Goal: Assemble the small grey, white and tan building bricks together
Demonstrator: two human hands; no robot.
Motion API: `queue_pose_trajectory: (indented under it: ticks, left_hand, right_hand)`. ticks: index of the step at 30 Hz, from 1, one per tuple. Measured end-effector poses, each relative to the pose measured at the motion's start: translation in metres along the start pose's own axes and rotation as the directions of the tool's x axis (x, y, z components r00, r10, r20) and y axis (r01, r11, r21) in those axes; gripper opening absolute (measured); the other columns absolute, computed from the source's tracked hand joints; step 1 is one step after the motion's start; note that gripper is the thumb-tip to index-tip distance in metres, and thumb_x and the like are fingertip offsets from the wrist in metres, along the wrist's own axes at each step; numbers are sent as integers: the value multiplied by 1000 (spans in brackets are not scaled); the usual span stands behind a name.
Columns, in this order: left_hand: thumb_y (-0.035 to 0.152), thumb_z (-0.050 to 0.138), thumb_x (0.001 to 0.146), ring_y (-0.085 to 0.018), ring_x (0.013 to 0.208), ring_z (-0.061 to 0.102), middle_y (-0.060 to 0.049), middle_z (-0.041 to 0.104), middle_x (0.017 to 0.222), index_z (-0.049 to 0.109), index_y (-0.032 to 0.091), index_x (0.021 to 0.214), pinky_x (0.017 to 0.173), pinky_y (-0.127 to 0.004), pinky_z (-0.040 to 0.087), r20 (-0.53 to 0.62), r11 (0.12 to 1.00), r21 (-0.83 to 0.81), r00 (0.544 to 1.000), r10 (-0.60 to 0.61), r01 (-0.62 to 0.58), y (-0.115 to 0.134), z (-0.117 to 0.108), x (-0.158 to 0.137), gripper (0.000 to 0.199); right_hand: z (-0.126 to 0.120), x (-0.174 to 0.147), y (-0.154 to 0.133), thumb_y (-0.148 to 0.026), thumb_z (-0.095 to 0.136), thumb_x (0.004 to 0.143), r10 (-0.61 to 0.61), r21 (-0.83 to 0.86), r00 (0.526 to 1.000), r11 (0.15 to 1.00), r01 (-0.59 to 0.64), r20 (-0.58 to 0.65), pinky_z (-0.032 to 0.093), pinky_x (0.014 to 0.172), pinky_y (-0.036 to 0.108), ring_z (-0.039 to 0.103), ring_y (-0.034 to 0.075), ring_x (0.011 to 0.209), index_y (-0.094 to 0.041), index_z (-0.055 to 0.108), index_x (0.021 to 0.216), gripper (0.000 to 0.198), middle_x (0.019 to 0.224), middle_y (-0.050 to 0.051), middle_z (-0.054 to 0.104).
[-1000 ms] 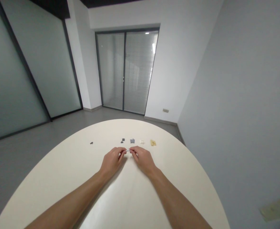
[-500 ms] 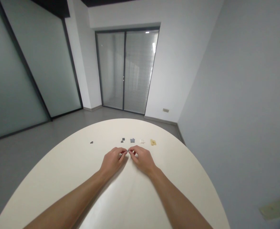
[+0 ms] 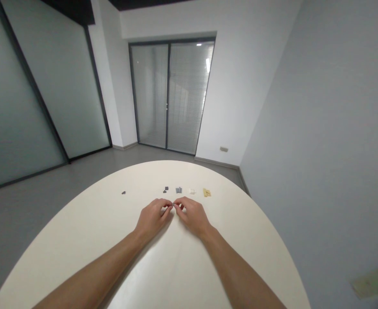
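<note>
White walls (image 3: 249, 64) and glass doors (image 3: 189, 94) with dark frames stand behind a big, round, cream table (image 3: 79, 240). Over it reach 2 bare arms (image 3: 101, 266), coming up from the bottom. Near the middle of the table, the left hand (image 3: 152, 216) and the right hand (image 3: 192, 214) face each other with their tips almost touching. On each hand, the thumb and pointing finger are bent and pressed close at the tips, with a small gap further back. Together they pinch a tiny gray piece (image 3: 173, 204), right between the hands. Past the hands, little bits lie in a row: yellow bits (image 3: 207, 192) at the right end, then gray bits (image 3: 179, 190), white bits (image 3: 192, 191) between those 2 groups, and dark bits (image 3: 166, 189) next to the gray ones. Smallest is a dark scrap (image 3: 123, 192), off by itself to the left. 1 second ago, the fingertips were further apart and a pale, thin part showed between them; now that space is nearly closed. The bits in the row have stayed put. The fingers hide most of the tiny gray piece, so its shape is hard to tell. Both arms are cut off at the bottom.
</note>
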State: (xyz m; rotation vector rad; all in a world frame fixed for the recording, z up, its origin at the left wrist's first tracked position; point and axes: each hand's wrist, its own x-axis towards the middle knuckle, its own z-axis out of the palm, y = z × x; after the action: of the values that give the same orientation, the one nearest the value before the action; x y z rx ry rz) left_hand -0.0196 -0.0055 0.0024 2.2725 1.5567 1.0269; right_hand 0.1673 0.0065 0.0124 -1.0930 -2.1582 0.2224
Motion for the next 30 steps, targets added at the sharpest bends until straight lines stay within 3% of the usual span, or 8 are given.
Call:
queue_pose_trajectory:
  ticks: [13,30]
  left_hand:
    - [30,48,95,-20,94,66,-2,74,100,72,26,101,82,-31,49,48,999,41,999,-15,13,3,-3,0,24]
    - [32,45,95,-18,87,68,1,74,97,66,28,102,77,-27,49,71,999,-46,997,-16,20,1,-3,1,22]
  right_hand:
    - [2,0,0,-23,54,94,22,-7,1000,1000,-22,8,46,78,25,66,15,83,-24,65,100,12,94,0,71]
    - [3,0,2,-26,55,94,29,46,999,998,-31,34,46,77,26,65,15,82,-23,66,99,12,92,1,71]
